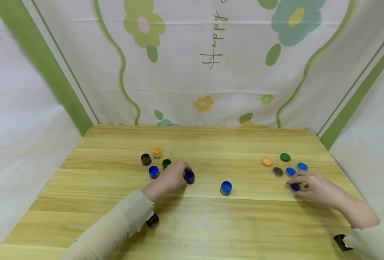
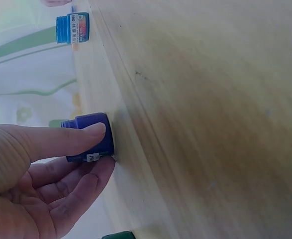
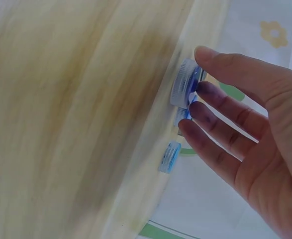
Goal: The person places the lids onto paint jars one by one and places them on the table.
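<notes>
My left hand grips a small dark violet paint jar, thumb on one side and fingers on the other. The jar is upright and uncapped, its base at the wooden table. At the right, my right hand is close over a violet lid that lies inner side up. In the right wrist view, the thumb and fingers are spread at the lid's rim, with violet stains on the fingertips. An open blue paint jar stands between the two hands.
Left of my left hand stand open jars of orange, brown, dark blue and green paint. Beyond my right hand lie orange, green, brown and two blue lids. A flowered curtain hangs behind the table.
</notes>
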Demonstrator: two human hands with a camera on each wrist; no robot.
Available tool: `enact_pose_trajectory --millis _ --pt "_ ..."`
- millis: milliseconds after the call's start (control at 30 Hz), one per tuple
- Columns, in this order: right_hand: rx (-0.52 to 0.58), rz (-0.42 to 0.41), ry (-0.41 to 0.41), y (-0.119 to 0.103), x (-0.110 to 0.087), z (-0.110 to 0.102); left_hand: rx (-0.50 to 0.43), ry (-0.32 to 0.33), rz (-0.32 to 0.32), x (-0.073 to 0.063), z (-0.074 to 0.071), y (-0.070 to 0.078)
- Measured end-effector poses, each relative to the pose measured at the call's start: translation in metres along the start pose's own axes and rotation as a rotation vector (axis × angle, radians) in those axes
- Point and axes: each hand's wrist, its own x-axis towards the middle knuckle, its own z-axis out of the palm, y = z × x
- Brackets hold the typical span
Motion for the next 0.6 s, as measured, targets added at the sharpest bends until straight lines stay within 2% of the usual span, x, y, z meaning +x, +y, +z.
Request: enact_pose_trajectory --millis 167,367,600 --pt "-0.01 -0.01 0.006 0.0035 0.0015 0.0025 0.013 -0.001 -0.021 0.0016 0.0 0.0012" --pt "-0.044 -0.061 0.042 0.0086 0.0031 0.009 0.006 -0.01 -0.031 0.002 -0.0009 0.0026" --pt "-0.018 -0.032 0.02 0.0067 0.0038 0.0081 0.001 -0.02 -0.025 0.0013 -0.0019 0.0026"
